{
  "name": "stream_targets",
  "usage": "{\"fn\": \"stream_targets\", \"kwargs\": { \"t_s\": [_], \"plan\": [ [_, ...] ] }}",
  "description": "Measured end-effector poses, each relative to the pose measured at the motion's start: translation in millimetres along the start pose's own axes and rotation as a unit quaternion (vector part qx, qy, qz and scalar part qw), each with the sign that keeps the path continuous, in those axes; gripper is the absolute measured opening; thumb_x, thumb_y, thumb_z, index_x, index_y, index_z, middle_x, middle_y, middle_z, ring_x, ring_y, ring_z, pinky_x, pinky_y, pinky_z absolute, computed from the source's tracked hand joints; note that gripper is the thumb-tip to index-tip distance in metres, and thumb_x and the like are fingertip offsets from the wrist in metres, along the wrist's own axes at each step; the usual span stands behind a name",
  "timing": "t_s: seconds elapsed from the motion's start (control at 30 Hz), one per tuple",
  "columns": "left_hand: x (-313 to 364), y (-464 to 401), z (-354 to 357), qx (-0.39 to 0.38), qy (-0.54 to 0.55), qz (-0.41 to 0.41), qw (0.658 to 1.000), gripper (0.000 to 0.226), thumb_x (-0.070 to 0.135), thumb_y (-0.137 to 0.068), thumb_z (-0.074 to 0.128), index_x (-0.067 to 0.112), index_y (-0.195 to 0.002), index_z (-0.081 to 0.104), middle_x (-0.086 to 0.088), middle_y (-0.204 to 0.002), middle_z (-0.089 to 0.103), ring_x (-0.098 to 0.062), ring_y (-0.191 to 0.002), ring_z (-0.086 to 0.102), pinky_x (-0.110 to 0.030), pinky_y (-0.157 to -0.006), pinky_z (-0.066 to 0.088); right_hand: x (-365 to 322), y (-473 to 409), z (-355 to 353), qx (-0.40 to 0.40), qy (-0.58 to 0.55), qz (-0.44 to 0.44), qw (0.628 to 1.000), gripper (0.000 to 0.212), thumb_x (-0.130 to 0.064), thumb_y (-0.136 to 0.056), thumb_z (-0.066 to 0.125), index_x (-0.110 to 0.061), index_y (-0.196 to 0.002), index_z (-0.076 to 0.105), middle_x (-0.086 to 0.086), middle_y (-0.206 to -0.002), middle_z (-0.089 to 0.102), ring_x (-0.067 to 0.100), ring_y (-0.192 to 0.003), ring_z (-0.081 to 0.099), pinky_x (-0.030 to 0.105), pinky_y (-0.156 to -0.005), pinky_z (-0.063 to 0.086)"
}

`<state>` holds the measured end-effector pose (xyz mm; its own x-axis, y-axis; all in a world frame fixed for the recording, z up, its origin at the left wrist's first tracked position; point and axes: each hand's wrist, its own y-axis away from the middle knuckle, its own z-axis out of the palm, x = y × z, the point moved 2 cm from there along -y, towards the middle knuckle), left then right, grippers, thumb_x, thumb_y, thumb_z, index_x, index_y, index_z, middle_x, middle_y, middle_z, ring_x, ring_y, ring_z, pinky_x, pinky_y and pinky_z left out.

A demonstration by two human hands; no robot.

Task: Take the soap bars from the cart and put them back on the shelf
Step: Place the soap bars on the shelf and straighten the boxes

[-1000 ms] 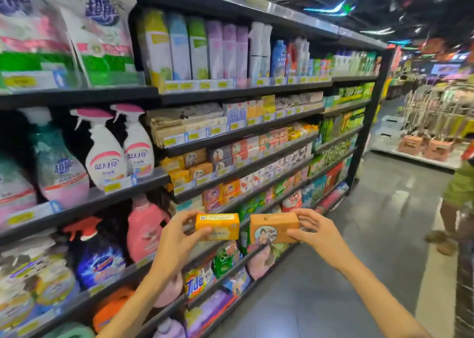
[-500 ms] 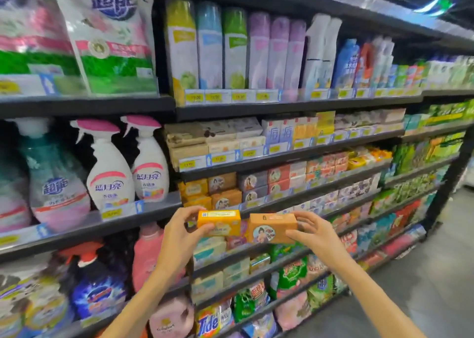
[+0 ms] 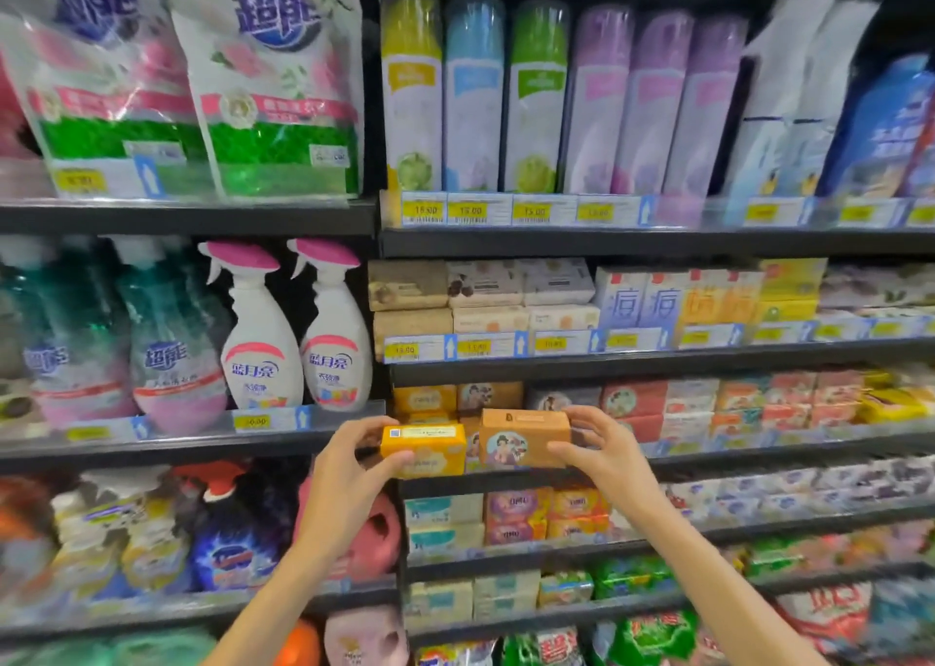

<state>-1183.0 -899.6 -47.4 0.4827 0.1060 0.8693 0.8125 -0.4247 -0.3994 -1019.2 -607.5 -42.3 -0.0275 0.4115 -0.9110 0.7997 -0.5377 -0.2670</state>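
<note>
**Operator:** Report hand status and item location.

**Inspector:** The left hand (image 3: 349,455) grips the yellow soap bar (image 3: 424,450), thumb under the box and fingers over its top. The right hand (image 3: 597,450) grips the brown soap bar (image 3: 523,438) the same way, from its right end. The two boxes sit side by side, touching or nearly so, held just in front of the soap shelf (image 3: 708,445).

**Operator:** What has changed over the last second?

**Inspector:** The view has swung from the aisle to face the shelving squarely, and the shelving now fills the frame. Both bars, previously held out in front of the lower shelves, are now level with the tier that carries matching stock: the yellow stack (image 3: 424,400) and the brown stack (image 3: 490,396) stand directly behind the held boxes.

**Operator:** Consequence for the task?

**Inspector:** Judged from this alignment, transport is complete and placement is the step in hand. Each bar is already in front of its own product row. The next move likely calls for a short forward push over the price-tag rail (image 3: 683,447), then release. The cart is not in view, so remaining stock cannot be assessed.
</note>
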Motion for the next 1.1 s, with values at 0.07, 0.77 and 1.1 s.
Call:
{"fn": "stream_targets", "kwargs": {
  "t_s": [0.07,0.77,1.1],
  "plan": [
    [-2,1,2,0.011,-0.003,-0.005,1.0,0.038,0.027,-0.08,0.084,0.029,-0.114,0.067,0.024,-0.109,0.068,0.0,-0.106,0.065,-0.025,-0.088,0.054,2,-12,5,0.005,0.012,-0.012,1.0,0.039,-0.024,-0.081,0.081,-0.031,-0.116,0.065,-0.012,-0.108,0.073,0.002,-0.103,0.067,0.028,-0.091,0.054],
    [-34,5,-1,0.019,-0.005,-0.049,0.999,0.038,0.017,-0.081,0.084,0.034,-0.111,0.067,0.011,-0.114,0.068,0.001,-0.105,0.065,-0.013,-0.086,0.053,13,-57,69,0.129,0.272,-0.058,0.952,0.028,-0.023,-0.093,0.068,-0.018,-0.12,0.06,0.001,-0.119,0.053,0.024,-0.106,0.058,0.043,-0.09,0.056],
    [-40,-3,12,0.008,-0.002,-0.043,0.999,0.038,0.022,-0.082,0.083,0.029,-0.116,0.067,0.01,-0.115,0.067,-0.001,-0.107,0.065,-0.012,-0.083,0.052,2,-63,69,0.13,0.47,-0.128,0.864,0.034,-0.023,-0.088,0.074,-0.016,-0.12,0.066,0.013,-0.107,0.061,0.032,-0.105,0.06,0.043,-0.073,0.059]
  ]
}}
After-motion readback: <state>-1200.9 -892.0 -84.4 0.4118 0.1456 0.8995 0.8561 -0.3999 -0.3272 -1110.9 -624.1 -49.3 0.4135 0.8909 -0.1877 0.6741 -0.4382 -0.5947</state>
